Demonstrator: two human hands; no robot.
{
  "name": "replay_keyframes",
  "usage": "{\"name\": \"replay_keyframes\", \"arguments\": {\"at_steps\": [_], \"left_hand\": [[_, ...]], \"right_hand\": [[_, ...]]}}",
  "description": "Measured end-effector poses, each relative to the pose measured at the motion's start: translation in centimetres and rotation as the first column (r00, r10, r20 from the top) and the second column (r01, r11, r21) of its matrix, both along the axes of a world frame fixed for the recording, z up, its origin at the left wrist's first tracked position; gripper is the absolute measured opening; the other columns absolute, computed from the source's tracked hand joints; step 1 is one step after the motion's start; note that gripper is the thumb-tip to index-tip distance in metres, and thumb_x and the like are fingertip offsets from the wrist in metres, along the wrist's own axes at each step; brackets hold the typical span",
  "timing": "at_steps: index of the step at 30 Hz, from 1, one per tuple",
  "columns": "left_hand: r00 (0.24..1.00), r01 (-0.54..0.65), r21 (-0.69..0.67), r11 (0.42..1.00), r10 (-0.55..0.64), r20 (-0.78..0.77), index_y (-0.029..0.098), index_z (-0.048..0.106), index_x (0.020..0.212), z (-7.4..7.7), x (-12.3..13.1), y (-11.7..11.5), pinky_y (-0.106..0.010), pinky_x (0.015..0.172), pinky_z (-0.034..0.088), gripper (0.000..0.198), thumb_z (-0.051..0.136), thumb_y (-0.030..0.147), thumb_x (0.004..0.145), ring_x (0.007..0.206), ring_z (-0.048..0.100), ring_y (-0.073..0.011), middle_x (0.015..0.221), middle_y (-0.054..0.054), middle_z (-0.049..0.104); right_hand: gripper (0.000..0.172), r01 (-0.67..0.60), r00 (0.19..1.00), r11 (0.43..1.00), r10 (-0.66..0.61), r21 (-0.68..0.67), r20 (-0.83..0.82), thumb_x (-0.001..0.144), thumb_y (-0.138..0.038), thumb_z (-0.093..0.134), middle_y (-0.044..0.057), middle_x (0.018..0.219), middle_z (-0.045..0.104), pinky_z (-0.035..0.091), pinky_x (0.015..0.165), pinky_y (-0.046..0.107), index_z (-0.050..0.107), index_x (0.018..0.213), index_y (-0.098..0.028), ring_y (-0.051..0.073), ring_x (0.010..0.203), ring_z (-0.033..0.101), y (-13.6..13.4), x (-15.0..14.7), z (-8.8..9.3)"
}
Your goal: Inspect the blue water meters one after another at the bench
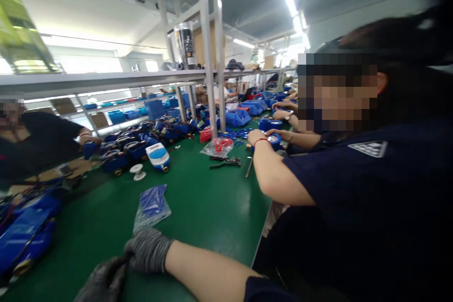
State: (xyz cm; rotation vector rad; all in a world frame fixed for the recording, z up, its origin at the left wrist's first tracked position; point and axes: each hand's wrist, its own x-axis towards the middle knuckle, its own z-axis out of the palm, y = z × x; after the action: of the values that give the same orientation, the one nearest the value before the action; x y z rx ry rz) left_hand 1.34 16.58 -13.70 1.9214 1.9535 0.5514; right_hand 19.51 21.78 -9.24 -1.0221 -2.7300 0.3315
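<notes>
Two grey-gloved hands meet low in the view, over the green table (198, 207). My right hand (146, 249) has its fingers closed near a clear plastic bag with blue contents (153, 203), which lies flat just beyond it; whether they touch is hard to tell. Against its fingertips, my left hand (104, 282) is bent, partly cut off by the bottom edge. What either hand holds, if anything, is hidden by the gloves. A white and blue device (158, 156) and a white spool (138, 171) lie farther back.
Blue meters (21, 231) crowd the left edge, and more (134, 146) are piled behind. Pliers (226, 163), a bag of red parts (218, 147) and blue bins (238, 118) lie beyond. A person (339, 165) works close on the right; another (38, 141) is at the left.
</notes>
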Motion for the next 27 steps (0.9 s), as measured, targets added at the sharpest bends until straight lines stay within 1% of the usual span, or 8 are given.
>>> {"name": "replay_keyframes", "arguments": {"at_steps": [3,4,8,11,15,20,24,27], "left_hand": [[0.999,-0.046,0.092,0.995,0.048,-0.013,0.021,0.066,0.105,2.4,2.3,-2.3,-0.041,0.091,0.049,0.036,0.043,0.042,0.087,0.099,0.063,-0.0256,0.11,-0.009,0.065],[0.997,-0.071,0.1,0.992,0.072,-0.005,0.021,0.066,0.104,2.9,2.8,-2.6,-0.039,0.092,0.048,0.032,0.045,0.038,0.088,0.1,0.062,-0.0237,0.11,-0.008,0.065],[0.99,-0.136,0.114,0.984,0.133,0.037,0.021,0.066,0.1,3.4,3.0,-2.6,-0.032,0.094,0.045,0.018,0.054,0.023,0.087,0.099,0.06,-0.0178,0.104,-0.004,0.065],[0.987,-0.153,0.118,0.981,0.145,0.076,0.017,0.066,0.098,3.5,2.4,-2.5,-0.035,0.092,0.046,0.015,0.059,0.015,0.084,0.094,0.061,-0.0173,0.1,-0.005,0.066],[0.983,-0.147,0.104,0.984,0.134,0.123,0.015,0.065,0.1,4.0,2.1,-2.8,-0.035,0.086,0.049,0.021,0.064,0.013,0.08,0.089,0.061,-0.0169,0.097,-0.004,0.066],[0.981,-0.156,0.078,0.985,0.145,0.132,0.019,0.066,0.106,3.7,2.2,-2.7,-0.029,0.086,0.048,0.029,0.068,0.024,0.078,0.093,0.061,-0.0168,0.103,-0.005,0.066],[0.99,-0.126,0.089,0.988,0.119,0.079,0.018,0.066,0.106,3.4,2.9,-2.7,-0.035,0.092,0.045,0.03,0.057,0.037,0.085,0.1,0.06,-0.0223,0.109,-0.009,0.064],[0.996,-0.074,0.056,0.996,0.072,0.049,0.019,0.066,0.106,2.4,2.2,-2.1,-0.04,0.093,0.046,0.036,0.049,0.045,0.086,0.101,0.061,-0.0255,0.11,-0.009,0.064]], "right_hand": [[0.024,0.114,0.973,0.99,-0.129,-0.084,-0.192,0.076,-0.028,0.064,0.004,0.085,0.072,0.049,0.067,0.026,0.073,0.096,-0.021,0.019,0.077,0.064,-0.7,0.7,-0.3],[0.023,0.101,0.968,0.99,-0.121,-0.103,-0.217,0.077,-0.025,0.062,0.004,0.089,0.072,0.05,0.073,0.027,0.073,0.097,-0.021,0.019,0.082,0.065,-0.6,0.9,-0.5],[0.035,0.02,0.964,0.99,-0.055,-0.137,-0.259,0.079,-0.011,0.051,0.009,0.104,0.071,0.048,0.088,0.031,0.07,0.108,-0.015,0.02,0.095,0.064,0.4,1.0,-1.5],[0.037,-0.014,0.962,0.989,-0.027,-0.147,-0.27,0.077,-0.011,0.055,0.01,0.108,0.069,0.047,0.093,0.032,0.069,0.111,-0.015,0.02,0.099,0.062,0.7,1.1,-1.6],[0.035,-0.001,0.977,0.988,-0.033,-0.156,-0.212,0.078,-0.019,0.062,0.009,0.11,0.068,0.045,0.093,0.029,0.069,0.113,-0.017,0.02,0.102,0.061,0.1,0.9,-0.8],[0.03,0.054,0.989,0.988,-0.073,-0.148,-0.126,0.083,-0.022,0.061,0.008,0.107,0.067,0.044,0.09,0.028,0.071,0.111,-0.019,0.019,0.1,0.06,-0.3,0.2,-0.1],[0.027,0.061,0.989,0.993,-0.074,-0.101,-0.128,0.084,-0.025,0.057,0.007,0.099,0.068,0.045,0.084,0.029,0.072,0.106,-0.021,0.019,0.093,0.06,-0.7,0.0,-0.4],[0.03,0.043,0.988,0.998,-0.05,-0.048,-0.144,0.082,-0.033,0.058,0.006,0.093,0.068,0.046,0.074,0.03,0.072,0.106,-0.023,0.02,0.085,0.061,-0.3,-0.2,-1.2]]}}
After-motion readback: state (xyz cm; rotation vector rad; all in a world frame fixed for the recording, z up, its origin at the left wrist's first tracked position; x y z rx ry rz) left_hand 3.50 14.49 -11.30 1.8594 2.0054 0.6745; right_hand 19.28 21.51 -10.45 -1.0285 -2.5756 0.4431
